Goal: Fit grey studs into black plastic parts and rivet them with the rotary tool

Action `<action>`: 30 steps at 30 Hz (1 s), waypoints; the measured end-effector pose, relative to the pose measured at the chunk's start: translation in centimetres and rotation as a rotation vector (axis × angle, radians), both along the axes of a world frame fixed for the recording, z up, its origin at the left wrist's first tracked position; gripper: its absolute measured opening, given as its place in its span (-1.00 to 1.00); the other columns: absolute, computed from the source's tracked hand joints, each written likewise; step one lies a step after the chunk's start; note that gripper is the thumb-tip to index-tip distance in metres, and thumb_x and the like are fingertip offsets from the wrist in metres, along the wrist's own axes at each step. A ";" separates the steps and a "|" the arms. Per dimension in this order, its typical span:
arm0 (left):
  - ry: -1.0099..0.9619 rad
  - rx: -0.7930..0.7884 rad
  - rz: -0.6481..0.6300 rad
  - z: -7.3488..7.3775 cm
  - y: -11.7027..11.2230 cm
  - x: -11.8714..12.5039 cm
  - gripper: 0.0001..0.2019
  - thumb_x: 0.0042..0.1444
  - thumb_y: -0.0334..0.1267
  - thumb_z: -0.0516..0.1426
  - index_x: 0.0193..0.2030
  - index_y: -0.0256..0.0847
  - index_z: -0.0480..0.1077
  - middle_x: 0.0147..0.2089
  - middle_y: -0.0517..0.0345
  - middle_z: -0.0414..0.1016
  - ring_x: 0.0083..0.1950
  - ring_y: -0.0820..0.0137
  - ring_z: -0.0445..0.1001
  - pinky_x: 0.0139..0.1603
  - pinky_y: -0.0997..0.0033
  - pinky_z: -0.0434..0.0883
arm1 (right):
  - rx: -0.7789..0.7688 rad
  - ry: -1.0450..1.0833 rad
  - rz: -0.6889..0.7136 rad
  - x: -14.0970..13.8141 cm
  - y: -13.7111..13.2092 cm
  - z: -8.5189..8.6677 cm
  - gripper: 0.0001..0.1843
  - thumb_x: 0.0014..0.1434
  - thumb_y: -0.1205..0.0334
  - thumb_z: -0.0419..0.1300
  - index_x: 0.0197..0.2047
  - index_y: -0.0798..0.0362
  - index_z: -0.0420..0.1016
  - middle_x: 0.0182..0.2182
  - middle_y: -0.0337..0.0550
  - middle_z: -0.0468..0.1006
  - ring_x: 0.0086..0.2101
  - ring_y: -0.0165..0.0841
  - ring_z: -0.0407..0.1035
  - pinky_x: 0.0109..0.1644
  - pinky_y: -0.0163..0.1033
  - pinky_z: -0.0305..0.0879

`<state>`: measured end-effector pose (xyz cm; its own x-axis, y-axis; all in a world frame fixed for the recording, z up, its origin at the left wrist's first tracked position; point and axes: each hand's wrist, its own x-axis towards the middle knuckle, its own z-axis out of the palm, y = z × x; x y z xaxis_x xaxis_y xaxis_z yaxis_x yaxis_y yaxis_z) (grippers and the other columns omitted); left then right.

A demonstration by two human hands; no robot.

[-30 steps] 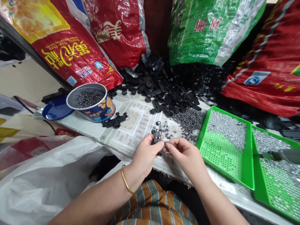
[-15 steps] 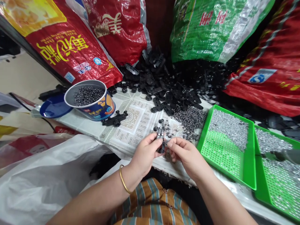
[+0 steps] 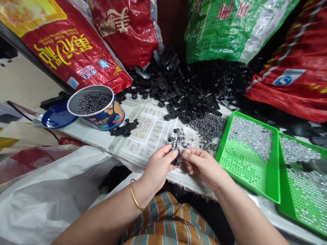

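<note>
My left hand is closed on a black plastic part with small wheel-like ends and bright metal dots along its middle. It holds the part just above the front of the table. Close against the part's right side, my right hand has thumb and forefinger pinched together; whatever is between them is too small to make out. A heap of tiny black-and-silver pieces lies right behind my right hand. A similar black assembly rests on the patterned table cover to the left.
A blue tub of small dark pieces stands at left by a blue lid. Green perforated trays with silvery bits are at right. Black plastic parts pile up before red and green sacks.
Both hands stay nearly in place, the right still pinched beside the black part. The whole view has shifted slightly.
</note>
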<state>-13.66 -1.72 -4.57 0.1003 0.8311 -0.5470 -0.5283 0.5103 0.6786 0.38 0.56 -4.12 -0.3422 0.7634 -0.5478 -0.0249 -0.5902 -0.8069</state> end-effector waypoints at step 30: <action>-0.090 0.012 -0.073 -0.1 -0.4 0.2 -0.80 -0.11 -0.38 0.21 -0.28 -0.27 0.38 -0.29 0.11 0.42 -0.34 0.45 0.39 -0.26 0.35 0.39 | 0.090 -0.007 -0.033 0.1 -0.6 -0.6 -0.68 -0.06 0.06 0.25 -0.56 0.10 0.26 -0.68 -0.35 0.31 -0.68 -0.57 0.11 -0.57 -0.40 0.01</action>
